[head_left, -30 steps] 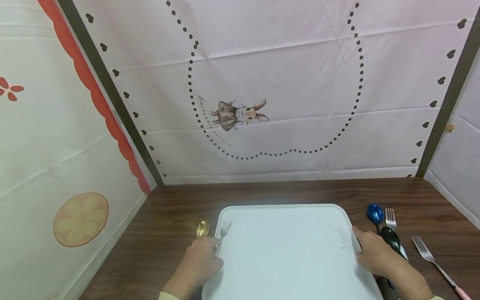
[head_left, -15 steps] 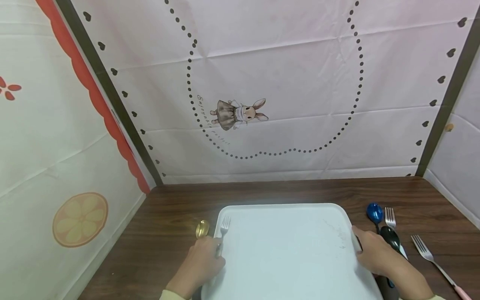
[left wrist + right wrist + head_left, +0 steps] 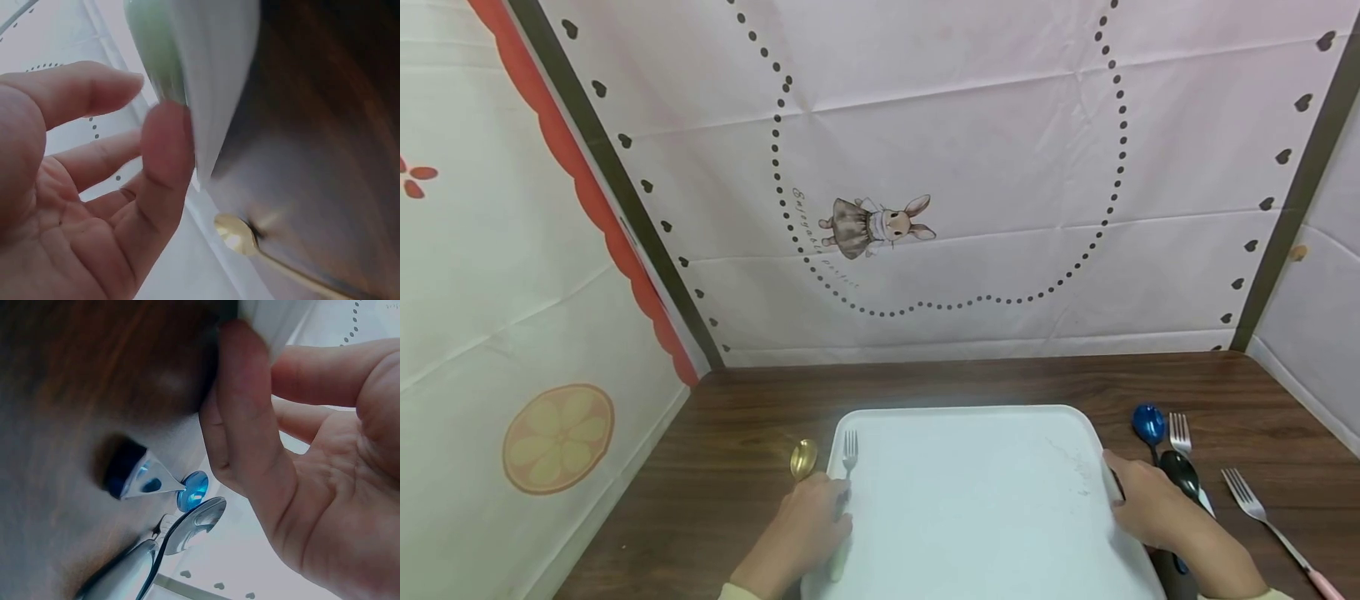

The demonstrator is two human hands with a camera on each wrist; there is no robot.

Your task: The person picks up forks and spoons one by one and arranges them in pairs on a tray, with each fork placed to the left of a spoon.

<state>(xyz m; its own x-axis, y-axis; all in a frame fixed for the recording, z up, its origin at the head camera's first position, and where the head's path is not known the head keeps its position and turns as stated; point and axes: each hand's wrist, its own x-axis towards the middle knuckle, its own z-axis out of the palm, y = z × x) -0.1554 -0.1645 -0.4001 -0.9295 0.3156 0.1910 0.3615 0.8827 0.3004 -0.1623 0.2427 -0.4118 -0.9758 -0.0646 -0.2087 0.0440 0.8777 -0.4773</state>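
A white rectangular tray [image 3: 970, 500] lies on the wooden table. Along its left rim is a fork [image 3: 850, 450] with a pale green handle [image 3: 153, 50], tines pointing away. My left hand [image 3: 805, 525] is over this rim. A fingertip touches the tray's side by the handle, while the thumb stands apart from it in the left wrist view. My right hand [image 3: 1157, 504] pinches the tray's right rim, thumb on the inner side and fingers outside. A gold spoon [image 3: 803, 458] lies just beyond the left hand.
Right of the tray lie a blue spoon [image 3: 1148, 423], a black spoon [image 3: 1180, 475], a silver fork [image 3: 1181, 433] and a pink-handled fork [image 3: 1262, 517]. Cloth-covered walls [image 3: 970, 208] with a printed rabbit and dots enclose the table at the back and sides.
The fork by my left hand has turned from slanting to lying nearly straight along the tray's left rim, and its green handle now shows below the hand. The right hand stays put.
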